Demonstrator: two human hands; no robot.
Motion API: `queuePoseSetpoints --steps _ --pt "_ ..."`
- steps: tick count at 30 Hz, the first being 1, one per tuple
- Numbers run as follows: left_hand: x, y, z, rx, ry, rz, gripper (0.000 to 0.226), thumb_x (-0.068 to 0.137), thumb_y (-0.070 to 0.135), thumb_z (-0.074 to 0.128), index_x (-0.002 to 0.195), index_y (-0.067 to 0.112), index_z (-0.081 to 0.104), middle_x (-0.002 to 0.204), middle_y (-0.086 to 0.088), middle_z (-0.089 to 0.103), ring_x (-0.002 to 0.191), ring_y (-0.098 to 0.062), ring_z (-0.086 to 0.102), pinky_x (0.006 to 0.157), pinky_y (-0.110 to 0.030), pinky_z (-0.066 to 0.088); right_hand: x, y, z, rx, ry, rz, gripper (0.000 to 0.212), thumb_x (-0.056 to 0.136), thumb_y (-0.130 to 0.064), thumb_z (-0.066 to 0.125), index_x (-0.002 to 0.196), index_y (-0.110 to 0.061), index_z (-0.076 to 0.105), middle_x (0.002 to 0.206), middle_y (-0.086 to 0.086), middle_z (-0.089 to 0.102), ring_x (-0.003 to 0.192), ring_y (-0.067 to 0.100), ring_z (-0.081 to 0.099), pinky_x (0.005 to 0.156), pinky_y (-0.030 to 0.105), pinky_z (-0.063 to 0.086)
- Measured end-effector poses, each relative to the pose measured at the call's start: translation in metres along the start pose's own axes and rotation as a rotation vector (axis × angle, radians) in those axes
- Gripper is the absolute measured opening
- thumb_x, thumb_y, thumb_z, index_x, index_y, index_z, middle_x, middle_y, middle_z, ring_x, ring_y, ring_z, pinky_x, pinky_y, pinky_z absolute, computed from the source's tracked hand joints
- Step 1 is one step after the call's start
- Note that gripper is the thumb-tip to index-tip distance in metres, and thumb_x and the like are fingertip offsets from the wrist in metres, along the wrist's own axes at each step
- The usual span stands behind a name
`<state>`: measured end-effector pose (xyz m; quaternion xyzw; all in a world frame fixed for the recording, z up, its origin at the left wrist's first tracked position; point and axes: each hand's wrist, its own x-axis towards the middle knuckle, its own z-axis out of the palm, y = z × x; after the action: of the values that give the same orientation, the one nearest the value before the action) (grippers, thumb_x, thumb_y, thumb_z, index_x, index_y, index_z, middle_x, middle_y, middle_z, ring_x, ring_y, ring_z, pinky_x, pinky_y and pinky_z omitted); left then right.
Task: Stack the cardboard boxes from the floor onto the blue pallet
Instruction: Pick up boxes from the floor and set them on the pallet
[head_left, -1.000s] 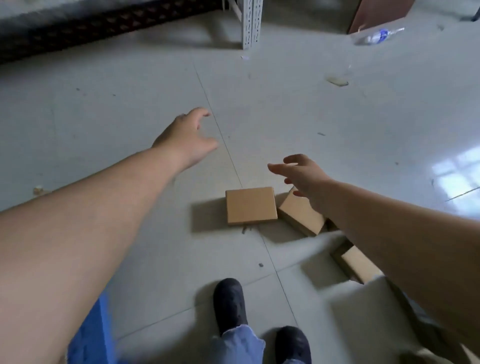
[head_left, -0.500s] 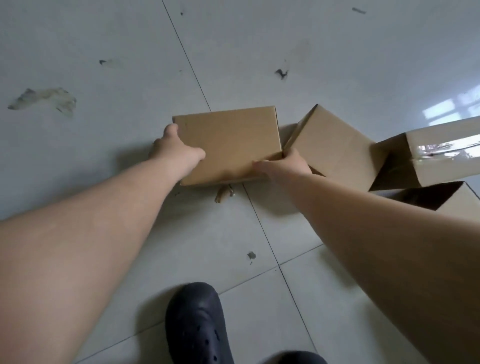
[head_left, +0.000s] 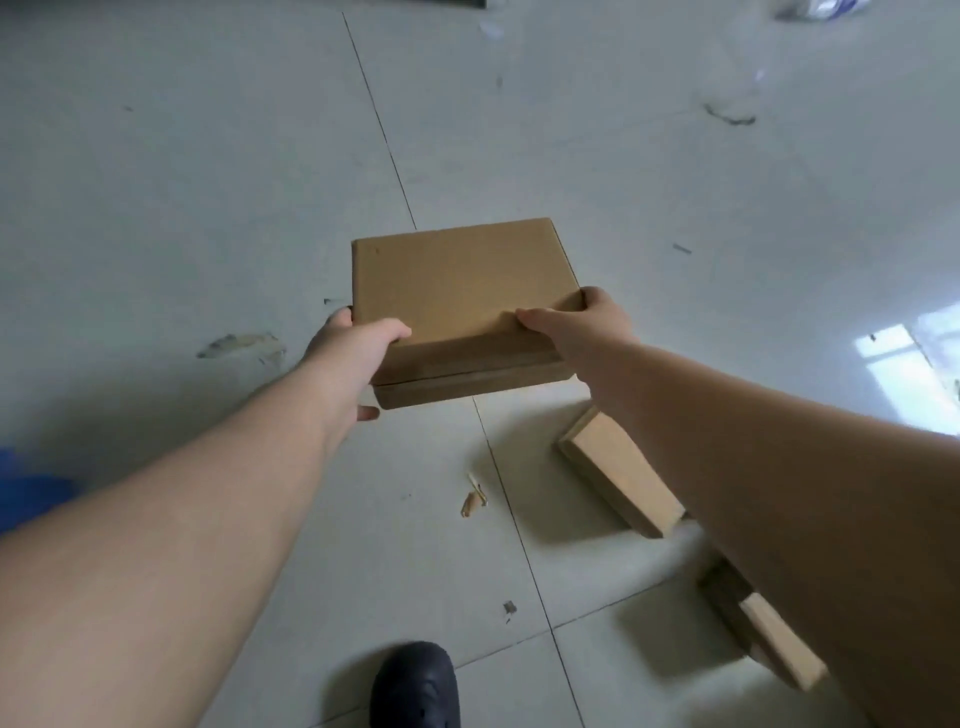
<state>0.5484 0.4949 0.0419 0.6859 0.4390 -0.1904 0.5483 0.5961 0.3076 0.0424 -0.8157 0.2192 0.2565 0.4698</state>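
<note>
Head view, looking forward and down at a pale tiled floor. A flat, closed cardboard box is held between both hands above the floor, its broad top face turned toward the camera and its near side wall in shadow. The left hand grips the near left corner: the thumb lies across the top face, and one fingertip shows below the bottom edge, so the fingers curl underneath. The right hand grips the near right corner in the same manner, thumb flat on the top face and fingers wrapped round the right edge; the fingertips themselves are hidden. Both forearms reach in from the lower corners of the frame. A second cardboard box lies on the floor below and to the right of the held one, partly covered by the right forearm. A third box lies nearer the camera, also partly covered by that arm. A small cardboard scrap rests on the tile beside a grout line. A blue pallet edge shows at the left margin behind the left forearm. A black shoe stands at the bottom centre.
</note>
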Motion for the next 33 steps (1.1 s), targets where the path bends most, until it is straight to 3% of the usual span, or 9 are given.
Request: queuePoseSetpoints --steps 4,7,12,15,20,25,30,33 --pt "-0.103 0.127 -0.070 -0.052 0.061 0.162 0.036 0.077 0.032 0.059 0.112 0.034 0.047 0.119 -0.001 0.057 0.109 -0.027 0.053 0.081 -0.046 0.048 -0.084 -0.140 -0.072 0.087 0.007 -0.135 0.035 0.076 -0.037 0.069 0.101 -0.021 0.050 0.082 -0.009 0.050 0.068 0.005 0.046 0.052 0.023 0.034" --pt "-0.205 0.194 -0.125 -0.097 0.076 0.293 0.047 0.081 0.032 0.057 0.126 0.032 0.045 0.127 0.001 0.054 0.111 -0.025 0.053 0.085 -0.046 0.049 -0.173 -0.227 -0.129 0.127 -0.011 -0.261 0.034 0.076 -0.033 0.069 0.102 -0.022 0.050 0.089 -0.007 0.053 0.073 0.006 0.047 0.055 0.023 0.035" --pt "-0.396 0.261 -0.210 -0.230 0.146 0.452 0.057 0.082 0.030 0.059 0.135 0.035 0.040 0.129 0.003 0.052 0.111 -0.024 0.052 0.080 -0.040 0.051 -0.342 -0.336 -0.207 0.097 -0.015 -0.505 0.033 0.077 -0.031 0.068 0.102 -0.023 0.049 0.086 -0.008 0.053 0.072 0.007 0.047 0.056 0.023 0.036" --pt "-0.500 0.270 -0.266 -0.299 0.236 0.538 0.064 0.080 0.026 0.062 0.138 0.036 0.035 0.126 0.003 0.052 0.109 -0.023 0.053 0.076 -0.037 0.052 -0.442 -0.377 -0.223 0.117 -0.034 -0.632 0.035 0.075 -0.033 0.070 0.102 -0.026 0.047 0.086 -0.010 0.053 0.074 0.008 0.049 0.064 0.026 0.041" --pt "-0.638 0.238 -0.358 -0.435 0.449 0.655 0.071 0.083 0.017 0.063 0.144 0.029 0.028 0.107 0.009 0.048 0.095 -0.015 0.051 0.071 -0.036 0.051 -0.581 -0.423 -0.200 0.145 -0.149 -0.854 0.059 0.074 -0.033 0.073 0.125 -0.024 0.047 0.104 -0.005 0.054 0.091 0.016 0.052 0.076 0.029 0.042" --pt "-0.738 0.152 -0.441 -0.495 0.648 0.653 0.059 0.087 0.016 0.058 0.140 0.026 0.034 0.118 0.001 0.051 0.101 -0.018 0.051 0.086 -0.041 0.052 -0.701 -0.424 -0.132 0.113 -0.313 -0.994 0.066 0.075 -0.032 0.072 0.132 -0.020 0.042 0.108 -0.006 0.051 0.094 0.013 0.048 0.077 0.026 0.037" --pt "-0.809 0.034 -0.511 -0.556 0.792 0.596 0.042 0.087 0.015 0.056 0.123 0.030 0.041 0.106 0.003 0.057 0.091 -0.012 0.059 0.063 -0.026 0.050 -0.803 -0.382 -0.044 0.047 -0.539 -1.064 0.070 0.075 -0.028 0.073 0.135 -0.017 0.039 0.108 -0.006 0.048 0.096 0.013 0.047 0.081 0.027 0.039" --pt "-0.842 -0.039 -0.540 -0.565 0.876 0.540 0.042 0.087 0.017 0.056 0.120 0.036 0.038 0.098 0.008 0.057 0.087 -0.007 0.058 0.060 -0.024 0.048 -0.857 -0.349 0.005 -0.005 -0.655 -1.090 0.071 0.075 -0.025 0.073 0.135 -0.015 0.038 0.108 -0.006 0.047 0.098 0.013 0.047 0.082 0.028 0.040"
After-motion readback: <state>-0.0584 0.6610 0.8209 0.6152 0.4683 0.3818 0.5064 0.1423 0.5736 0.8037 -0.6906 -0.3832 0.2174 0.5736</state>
